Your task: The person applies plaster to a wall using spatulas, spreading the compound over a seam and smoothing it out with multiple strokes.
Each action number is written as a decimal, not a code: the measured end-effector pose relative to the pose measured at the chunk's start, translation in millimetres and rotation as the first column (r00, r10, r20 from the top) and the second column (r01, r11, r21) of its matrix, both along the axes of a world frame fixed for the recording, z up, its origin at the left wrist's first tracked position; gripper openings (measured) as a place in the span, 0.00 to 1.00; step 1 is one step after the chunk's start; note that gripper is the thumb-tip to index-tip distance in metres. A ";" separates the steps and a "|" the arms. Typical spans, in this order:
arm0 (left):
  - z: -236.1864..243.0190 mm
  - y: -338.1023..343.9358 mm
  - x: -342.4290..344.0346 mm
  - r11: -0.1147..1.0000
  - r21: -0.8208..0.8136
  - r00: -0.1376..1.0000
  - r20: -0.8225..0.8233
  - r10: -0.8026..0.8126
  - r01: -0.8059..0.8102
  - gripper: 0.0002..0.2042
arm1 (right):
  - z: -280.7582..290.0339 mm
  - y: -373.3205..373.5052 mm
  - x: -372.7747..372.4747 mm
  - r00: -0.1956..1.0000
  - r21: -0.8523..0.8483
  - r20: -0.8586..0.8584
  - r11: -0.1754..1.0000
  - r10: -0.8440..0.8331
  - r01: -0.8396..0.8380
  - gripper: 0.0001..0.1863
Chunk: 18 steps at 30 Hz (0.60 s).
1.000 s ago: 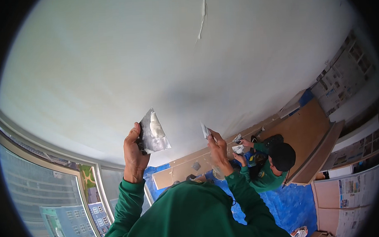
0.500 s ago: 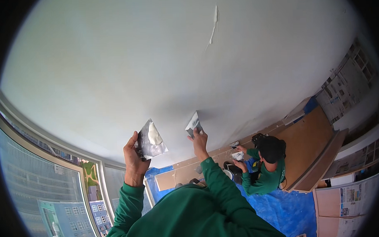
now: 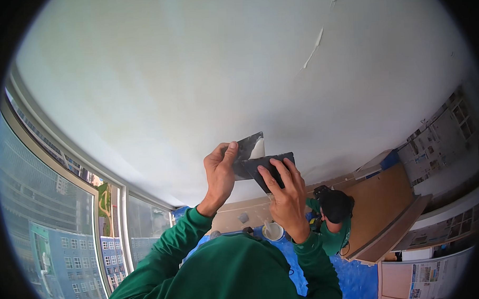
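Observation:
My left hand [image 3: 219, 176] grips a flat, dark metal scraper plate [image 3: 240, 145] carrying a lump of white putty [image 3: 258, 147]. My right hand [image 3: 286, 195] is closed on a second dark scraper [image 3: 273, 164], its blade overlapping the first plate below the putty. Both tools are held in front of a broad white wall [image 3: 168, 78], which has thin raised streaks of putty [image 3: 312, 53] high on the right.
A co-worker in green with a black cap [image 3: 336, 209] is low at the right beside brown boards [image 3: 384, 207]. A white bucket [image 3: 273, 231] rests on blue sheeting [image 3: 360, 277]. Windows [image 3: 57, 208] line the left; papered panels [image 3: 439, 129] stand right.
My hands have moved together, bringing the two scrapers into overlap. The view has swung, so the wall streaks sit further right and the co-worker is lower and partly behind my right arm.

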<state>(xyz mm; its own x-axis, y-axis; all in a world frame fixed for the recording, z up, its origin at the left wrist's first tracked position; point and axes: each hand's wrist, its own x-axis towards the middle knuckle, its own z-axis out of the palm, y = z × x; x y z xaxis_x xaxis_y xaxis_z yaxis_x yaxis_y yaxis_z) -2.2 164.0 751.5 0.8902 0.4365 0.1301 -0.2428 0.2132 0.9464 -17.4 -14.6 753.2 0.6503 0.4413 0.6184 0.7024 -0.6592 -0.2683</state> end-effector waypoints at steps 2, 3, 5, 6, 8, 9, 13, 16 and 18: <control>8.0 -7.2 -4.6 0.993 0.085 0.996 0.014 0.085 -0.086 0.15 | -11.2 12.7 -10.1 0.999 0.019 -0.005 0.999 0.035 -0.035 0.35; 8.8 -4.1 -4.9 0.984 0.089 0.985 0.088 0.146 -0.154 0.14 | -14.5 15.3 -15.0 0.998 0.029 -0.009 0.998 0.055 -0.054 0.35; 10.3 14.7 -5.8 0.953 0.089 0.937 0.233 0.261 -0.288 0.13 | -27.4 17.2 -19.0 0.972 0.207 -0.170 0.970 0.165 -0.129 0.29; 16.7 30.7 -8.7 0.942 0.058 0.908 0.294 0.299 -0.330 0.12 | -48.3 17.5 -13.2 0.925 0.397 -0.280 0.908 0.256 -0.132 0.27; 32.0 70.1 -23.3 0.933 -0.058 0.864 0.359 0.352 -0.356 0.10 | -98.5 15.9 2.1 0.746 0.757 -0.523 0.627 0.411 0.185 0.17; 38.2 89.6 -30.9 0.928 -0.145 0.852 0.367 0.373 -0.344 0.10 | -115.1 9.4 13.0 0.568 0.832 -0.554 0.390 0.609 0.394 0.16; 33.1 138.8 -81.0 0.938 -0.210 0.922 0.218 0.321 -0.277 0.10 | -162.7 22.5 66.6 0.612 0.785 -0.583 0.175 0.535 0.594 0.18; 2.5 162.3 -120.5 0.912 -0.204 0.919 0.100 0.381 -0.356 0.09 | -171.3 53.5 104.5 0.644 0.739 -0.662 0.191 0.383 0.646 0.23; -12.1 170.1 -143.8 0.901 -0.200 0.916 0.033 0.400 -0.386 0.10 | -170.3 84.5 121.7 0.706 0.733 -0.680 0.208 0.198 0.648 0.25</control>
<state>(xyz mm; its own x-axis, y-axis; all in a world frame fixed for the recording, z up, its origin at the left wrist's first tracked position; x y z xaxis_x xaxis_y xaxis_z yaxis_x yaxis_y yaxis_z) -145.9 334.1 739.4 0.6325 0.7714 0.0699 -0.4088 0.2558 0.8760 104.3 69.9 582.9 0.9219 -0.3723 -0.1069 -0.0074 0.2589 -0.9659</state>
